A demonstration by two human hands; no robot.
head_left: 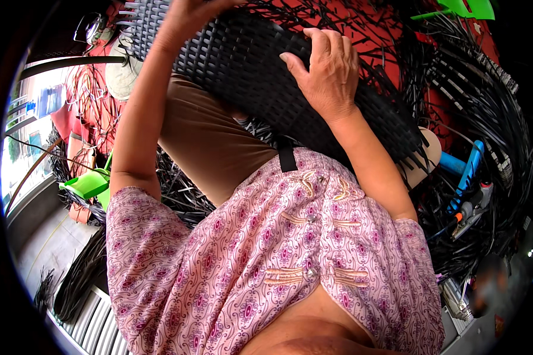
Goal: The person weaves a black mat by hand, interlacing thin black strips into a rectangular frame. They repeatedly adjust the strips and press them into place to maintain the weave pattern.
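Across the person's lap lay a black woven panel [243,65], a long slab of plaited plastic strips running from the upper left down toward the lower right. On its upper face the right hand [328,74] rested flat, its fingers [314,44] held close together and curled over the far edge, the thumb stretched along the weave toward the left. At the panel's upper left end the left hand [186,21] gripped the top edge; its fingers ran out of view, so whether they were spread or pressed together could not be told. Loose strip ends stuck out from the panel's lower right edge, just beside a tan rounded object [427,155]. Right of the panel a thick tangle of black strips [485,106] crowded the ground, with a blue-handled tool [466,173] lying among them, leaving little open room on that side. Left of the panel a green plastic piece [89,182] sat near more loose strands, and beyond it the pale floor [50,245] lay more open. Below the panel, the pink patterned blouse [278,254] filled the near view.
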